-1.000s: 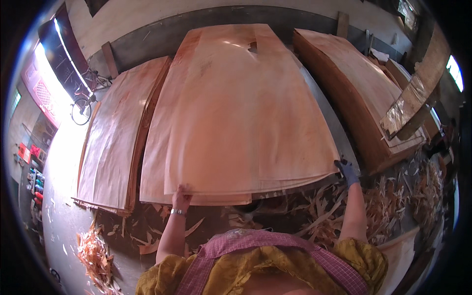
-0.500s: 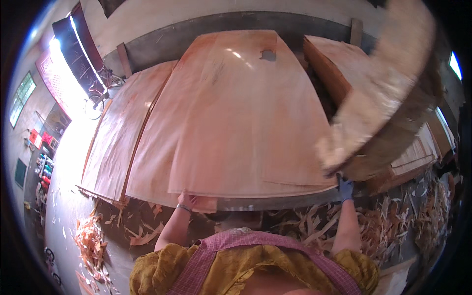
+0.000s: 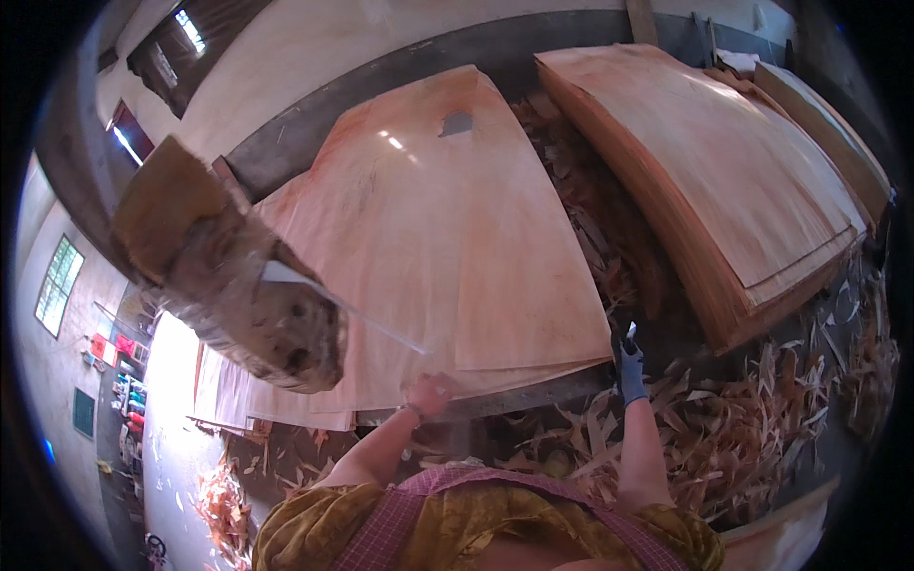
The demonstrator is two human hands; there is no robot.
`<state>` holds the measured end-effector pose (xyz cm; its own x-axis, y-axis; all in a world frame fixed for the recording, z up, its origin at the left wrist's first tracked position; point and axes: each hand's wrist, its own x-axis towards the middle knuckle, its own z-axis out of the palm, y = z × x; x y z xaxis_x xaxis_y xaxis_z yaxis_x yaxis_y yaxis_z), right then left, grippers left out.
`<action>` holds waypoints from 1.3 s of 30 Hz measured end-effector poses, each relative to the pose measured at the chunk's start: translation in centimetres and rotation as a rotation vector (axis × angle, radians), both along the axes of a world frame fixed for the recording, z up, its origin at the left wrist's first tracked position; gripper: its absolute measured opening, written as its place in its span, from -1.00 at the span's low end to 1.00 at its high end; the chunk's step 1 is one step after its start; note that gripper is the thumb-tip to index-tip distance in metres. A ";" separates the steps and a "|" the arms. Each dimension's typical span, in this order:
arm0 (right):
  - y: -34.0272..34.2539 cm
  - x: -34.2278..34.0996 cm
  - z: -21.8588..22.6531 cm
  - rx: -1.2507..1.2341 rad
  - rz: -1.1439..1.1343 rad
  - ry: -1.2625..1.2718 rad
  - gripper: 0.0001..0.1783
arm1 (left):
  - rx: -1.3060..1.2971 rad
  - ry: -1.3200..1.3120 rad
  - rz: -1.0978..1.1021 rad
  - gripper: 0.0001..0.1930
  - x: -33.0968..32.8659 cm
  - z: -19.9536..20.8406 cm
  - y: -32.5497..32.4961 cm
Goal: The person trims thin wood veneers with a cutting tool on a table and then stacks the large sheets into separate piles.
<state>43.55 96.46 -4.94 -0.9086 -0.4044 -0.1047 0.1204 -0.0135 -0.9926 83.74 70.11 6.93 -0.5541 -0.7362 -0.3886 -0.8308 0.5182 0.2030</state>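
My left hand [image 3: 430, 392], bare and with a band at the wrist, is over the front edge of a stack of thin wood veneer sheets [image 3: 381, 247]. Motion smears its fingers, so I cannot tell whether they grip. By the stack's front right corner is my right hand [image 3: 629, 369] in a blue-grey glove with dark fingers. Those fingers are closed around a small, shiny, blade-like tool [image 3: 632, 331] that shows only at its tip. The top sheets have a ragged hole near the far end, and a narrower veneer piece [image 3: 533, 314] lies along the right side.
A second, thick veneer stack [image 3: 724, 181] stands to the right, beyond a gap with scraps. Veneer shavings [image 3: 733, 428] cover the floor in front. A brown thing wrapped in clear plastic [image 3: 248, 285] hangs close at the left, hiding part of the sheets.
The view has turned right, bringing the right stack into fuller sight. My left hand has moved right along the front edge. The brown wrapped thing has shifted from right to left in view.
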 end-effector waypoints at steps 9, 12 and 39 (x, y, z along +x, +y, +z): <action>8.5 4.6 -2.6 0.218 0.016 0.019 -0.58 | 0.007 -0.072 -0.034 -0.30 4.1 -2.4 -2.1; 16.9 3.5 -10.5 0.566 0.033 0.131 -0.58 | 0.032 0.004 -0.075 -0.27 -0.3 -2.4 -2.1; 0.7 21.3 11.5 0.320 0.661 0.207 -0.55 | 1.063 0.878 0.645 -0.46 -11.5 1.1 3.9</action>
